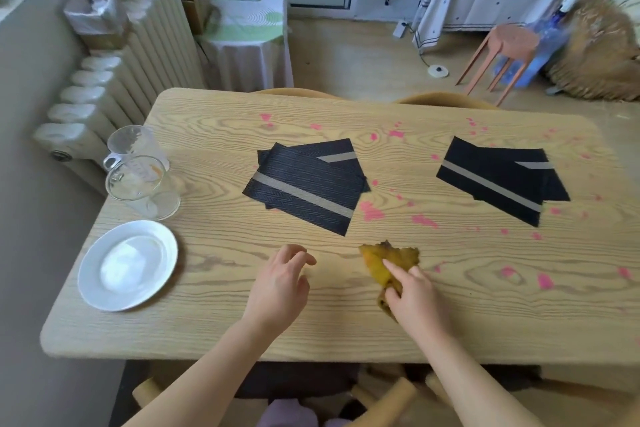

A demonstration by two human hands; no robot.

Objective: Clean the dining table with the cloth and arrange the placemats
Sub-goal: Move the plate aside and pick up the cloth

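Gripping cloth (391, 258) with right hand (415, 302), with left hand (277, 284) loosely open, empty. Probably wiping forward next, toward pink stains (372, 211) just beyond cloth.

the near part of the yellow cloth (398, 258) is covered by the right hand (415, 302) that grips it, so its full shape cannot be told. in the left placemat pile (304, 184) and the right placemat pile (498, 180) the top mat hides most of what lies beneath; only corners and a bit of grey stripe show, and the count is unclear. the dining table (346, 329) runs out past the right edge. a chair back (298, 92) and a second chair back (446, 100) show only their top rims behind its far side. the rear glass mug (133, 142) is partly hidden by the front glass mug (142, 187). both forearms are cut off at the bottom edge. the things on the side table (249, 17) are too blurred to name.
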